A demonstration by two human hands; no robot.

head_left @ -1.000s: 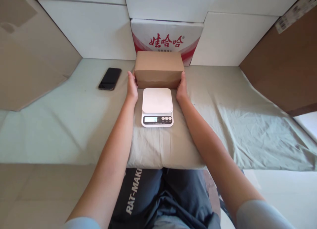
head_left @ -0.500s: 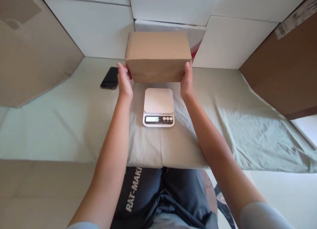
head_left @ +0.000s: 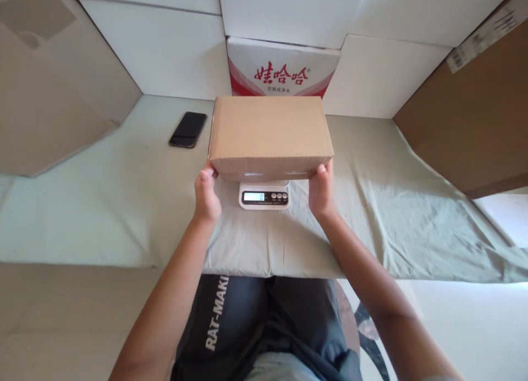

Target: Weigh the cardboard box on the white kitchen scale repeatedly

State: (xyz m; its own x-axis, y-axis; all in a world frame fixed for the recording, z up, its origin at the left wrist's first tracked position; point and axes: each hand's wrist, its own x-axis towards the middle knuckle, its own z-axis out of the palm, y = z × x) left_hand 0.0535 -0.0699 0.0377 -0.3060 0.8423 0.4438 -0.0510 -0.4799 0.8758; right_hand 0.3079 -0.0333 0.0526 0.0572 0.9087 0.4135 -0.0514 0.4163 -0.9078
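A brown cardboard box [head_left: 270, 128] is held level between my two hands, over a small white digital scale [head_left: 264, 205]. My left hand [head_left: 207, 194] grips the box's near left corner, thumb on the front side. At the near right corner my right hand [head_left: 322, 188] grips it in the same way. The box covers most of the scale's weighing plate, leaving the lit display and the buttons in sight. The display appears to read 0. Fingers under the box are hidden.
A black phone [head_left: 188, 130] lies left of the box on the pale green cloth [head_left: 103, 205]. Behind stands a white and red carton [head_left: 282, 67] with Chinese lettering, among white panels. Large cardboard pieces stand at the left [head_left: 61, 84] and right [head_left: 474, 117].
Both hands have brought the box down and toward me, from behind the scale to over it. The carton's red lettering now shows, and the scale's plate has become mostly covered.
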